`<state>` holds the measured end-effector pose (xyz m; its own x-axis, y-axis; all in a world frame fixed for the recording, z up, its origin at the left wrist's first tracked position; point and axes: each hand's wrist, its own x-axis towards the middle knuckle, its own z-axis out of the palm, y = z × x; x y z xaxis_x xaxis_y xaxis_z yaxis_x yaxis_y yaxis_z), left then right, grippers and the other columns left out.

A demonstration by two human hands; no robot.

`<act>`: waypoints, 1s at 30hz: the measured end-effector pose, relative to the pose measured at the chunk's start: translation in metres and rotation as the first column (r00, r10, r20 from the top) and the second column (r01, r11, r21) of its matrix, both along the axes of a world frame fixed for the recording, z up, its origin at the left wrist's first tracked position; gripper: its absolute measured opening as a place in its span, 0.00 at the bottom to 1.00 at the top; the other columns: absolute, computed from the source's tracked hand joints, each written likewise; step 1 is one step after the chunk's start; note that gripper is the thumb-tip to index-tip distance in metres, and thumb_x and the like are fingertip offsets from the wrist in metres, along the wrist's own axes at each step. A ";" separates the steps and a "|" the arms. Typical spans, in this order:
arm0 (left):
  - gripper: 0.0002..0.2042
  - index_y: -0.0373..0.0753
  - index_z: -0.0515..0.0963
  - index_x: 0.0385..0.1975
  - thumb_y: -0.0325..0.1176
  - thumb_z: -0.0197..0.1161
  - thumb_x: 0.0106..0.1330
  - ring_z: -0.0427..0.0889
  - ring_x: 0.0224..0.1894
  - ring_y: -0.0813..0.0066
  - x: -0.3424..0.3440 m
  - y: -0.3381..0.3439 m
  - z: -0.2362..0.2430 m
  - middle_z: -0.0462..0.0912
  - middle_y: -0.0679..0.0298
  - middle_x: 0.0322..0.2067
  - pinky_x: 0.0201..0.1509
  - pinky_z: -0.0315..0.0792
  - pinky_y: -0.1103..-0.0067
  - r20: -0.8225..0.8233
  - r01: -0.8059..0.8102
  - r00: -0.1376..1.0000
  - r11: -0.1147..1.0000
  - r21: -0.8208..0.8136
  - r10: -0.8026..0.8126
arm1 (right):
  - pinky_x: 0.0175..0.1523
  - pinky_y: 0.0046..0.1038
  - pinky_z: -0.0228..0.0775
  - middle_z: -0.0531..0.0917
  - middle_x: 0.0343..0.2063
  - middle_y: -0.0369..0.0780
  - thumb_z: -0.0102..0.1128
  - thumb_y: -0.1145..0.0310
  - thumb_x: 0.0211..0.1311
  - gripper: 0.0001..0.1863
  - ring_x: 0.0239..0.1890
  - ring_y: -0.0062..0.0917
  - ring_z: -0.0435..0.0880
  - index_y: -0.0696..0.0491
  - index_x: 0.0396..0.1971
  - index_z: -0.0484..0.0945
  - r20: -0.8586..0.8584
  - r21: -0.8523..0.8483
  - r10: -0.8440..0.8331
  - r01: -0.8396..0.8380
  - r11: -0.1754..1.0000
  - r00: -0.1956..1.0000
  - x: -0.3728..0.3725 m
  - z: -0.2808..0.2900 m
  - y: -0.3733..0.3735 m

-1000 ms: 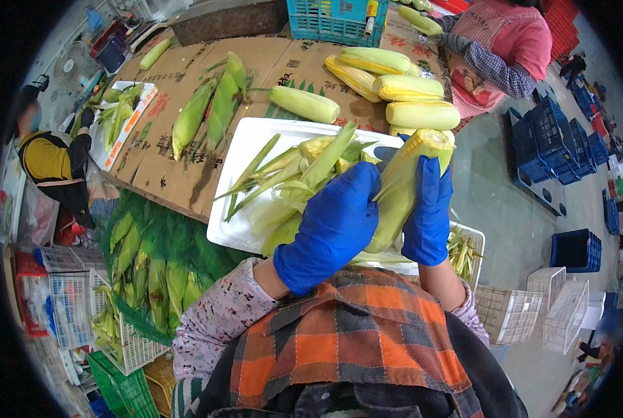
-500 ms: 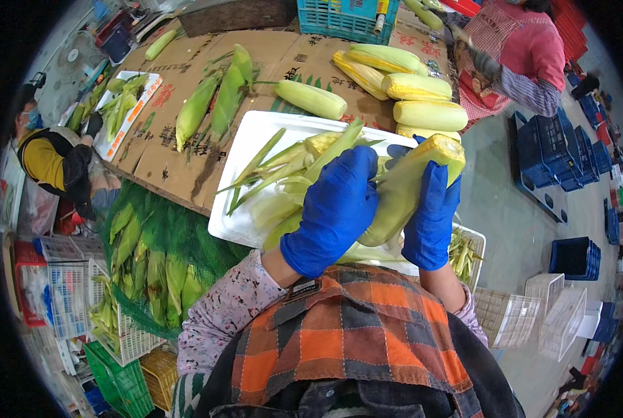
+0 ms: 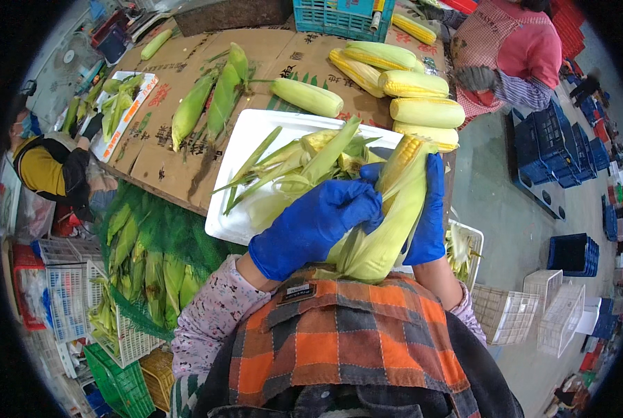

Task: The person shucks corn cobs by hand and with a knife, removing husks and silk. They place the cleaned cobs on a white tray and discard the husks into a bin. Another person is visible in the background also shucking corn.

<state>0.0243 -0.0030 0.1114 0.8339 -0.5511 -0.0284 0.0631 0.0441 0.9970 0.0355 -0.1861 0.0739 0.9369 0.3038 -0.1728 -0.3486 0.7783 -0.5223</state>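
In blue gloves, my right hand (image 3: 428, 209) grips an ear of corn (image 3: 401, 187) upright at a slant, its yellow kernels showing at the top and pale husk peeled along it. My left hand (image 3: 339, 209) is closed on the husk at the ear's left side, pulling it away from the kernels. Both hands are over the near right part of a white tray (image 3: 238, 139), which holds loose green husk leaves (image 3: 318, 157). Behind the tray lie several peeled ears (image 3: 426, 111) and, farther left, two unhusked ears (image 3: 226, 97) on cardboard.
The cardboard-covered table (image 3: 151, 160) bears a teal crate (image 3: 332, 21). Co-workers stand at left (image 3: 43, 167) and right (image 3: 506, 63). A green net of unhusked corn (image 3: 158, 285) is below left. Blue crates (image 3: 548, 146) and white crates (image 3: 503, 317) stand on the floor to the right.
My left hand has moved down and left with the husk, exposing more kernels, and loose leaf now hangs toward the checked apron. A yellow ear now lies near the right co-worker.
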 end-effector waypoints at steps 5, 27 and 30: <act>0.12 0.38 0.71 0.24 0.35 0.54 0.71 0.71 0.30 0.81 -0.023 0.015 -0.014 0.75 0.66 0.25 0.40 0.66 0.83 -0.038 -0.097 0.995 0.993 -0.068 0.095 | 0.50 0.32 0.78 0.82 0.46 0.47 0.41 0.35 0.68 0.38 0.43 0.32 0.83 0.56 0.60 0.69 0.005 0.014 -0.028 0.028 1.000 1.000 0.010 -0.018 -0.007; 0.11 0.32 0.75 0.45 0.33 0.55 0.72 0.81 0.38 0.66 -0.063 0.067 -0.078 0.83 0.56 0.38 0.51 0.75 0.70 -0.256 -0.157 0.966 0.841 -0.517 0.023 | 0.58 0.33 0.72 0.80 0.50 0.48 0.48 0.37 0.66 0.37 0.50 0.34 0.80 0.57 0.57 0.70 0.117 -0.195 -0.433 0.448 0.872 0.894 0.039 0.006 -0.050; 0.10 0.31 0.76 0.42 0.32 0.57 0.71 0.80 0.36 0.67 -0.081 0.074 -0.056 0.81 0.59 0.33 0.52 0.74 0.70 -0.003 -0.369 0.929 0.925 -0.093 0.371 | 0.60 0.36 0.71 0.79 0.52 0.47 0.47 0.35 0.65 0.38 0.50 0.35 0.80 0.57 0.57 0.70 0.183 -0.241 -0.506 0.537 0.808 0.843 0.044 0.002 -0.068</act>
